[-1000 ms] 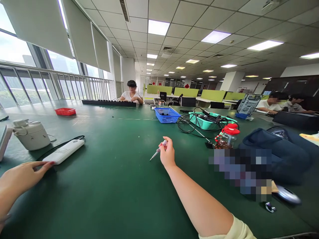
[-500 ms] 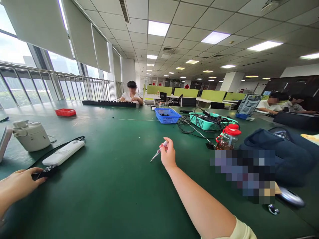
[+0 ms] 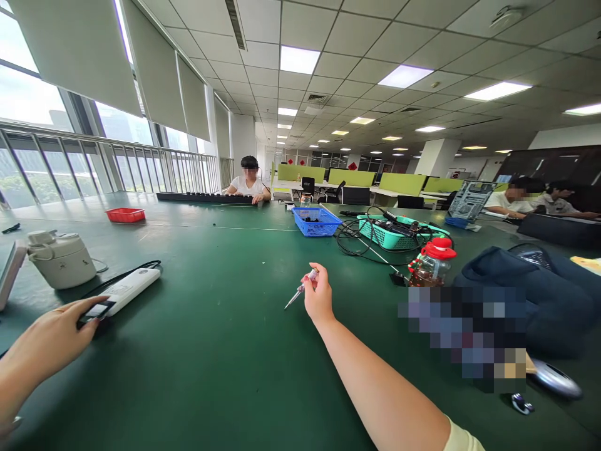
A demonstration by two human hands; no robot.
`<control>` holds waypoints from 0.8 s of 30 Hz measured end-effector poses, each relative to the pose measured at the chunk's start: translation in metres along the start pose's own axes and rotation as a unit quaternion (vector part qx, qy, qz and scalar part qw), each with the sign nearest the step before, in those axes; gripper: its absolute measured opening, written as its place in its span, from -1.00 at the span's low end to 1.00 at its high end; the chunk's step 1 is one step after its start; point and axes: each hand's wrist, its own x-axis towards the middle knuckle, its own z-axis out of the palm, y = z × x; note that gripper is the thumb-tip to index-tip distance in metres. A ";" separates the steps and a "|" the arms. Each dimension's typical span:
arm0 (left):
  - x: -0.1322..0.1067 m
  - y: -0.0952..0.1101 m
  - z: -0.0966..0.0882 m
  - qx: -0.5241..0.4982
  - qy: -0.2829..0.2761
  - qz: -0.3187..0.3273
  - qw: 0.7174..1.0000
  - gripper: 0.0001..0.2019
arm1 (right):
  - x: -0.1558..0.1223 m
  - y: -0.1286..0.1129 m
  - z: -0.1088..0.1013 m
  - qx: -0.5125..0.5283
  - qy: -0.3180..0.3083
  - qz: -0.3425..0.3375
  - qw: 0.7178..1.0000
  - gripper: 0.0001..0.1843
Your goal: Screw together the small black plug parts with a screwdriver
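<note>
At the left, my left hand (image 3: 59, 335) is closed on a small black device (image 3: 99, 309) with a pale screen-like face on top. It holds the device beside the near end of a long white power bank (image 3: 136, 287), from which a black cable runs; whether the two touch I cannot tell. In the middle, my right hand (image 3: 319, 299) grips a slim screwdriver (image 3: 295, 297) by its clear, pinkish handle. The metal shaft slants down to the left, with its tip close above the green table (image 3: 225, 351).
A white bottle (image 3: 63, 258) and a red tray (image 3: 126, 215) are at left. Farther back are a blue basket (image 3: 317, 222) and a teal basket (image 3: 392, 235) with tangled cables. A red-lidded jar (image 3: 434, 263) and a dark blue bag (image 3: 530, 294) stand right. People sit beyond.
My left hand has moved right and slightly up with the black device, which now shows its pale face beside the power bank. My right hand and the screwdriver are almost unmoved.
</note>
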 end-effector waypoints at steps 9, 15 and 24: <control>-0.011 0.039 -0.026 0.060 -0.076 -0.005 0.995 -0.41 | 0.000 0.001 0.000 -0.004 0.004 -0.012 1.000 -0.63; -0.016 0.047 -0.034 0.063 -0.070 -0.013 0.995 -0.45 | -0.001 0.001 0.000 0.003 0.003 -0.014 1.000 -0.63; -0.015 0.041 -0.029 0.030 -0.064 -0.009 0.997 -0.44 | -0.001 0.003 0.001 0.005 0.001 -0.017 1.000 -0.63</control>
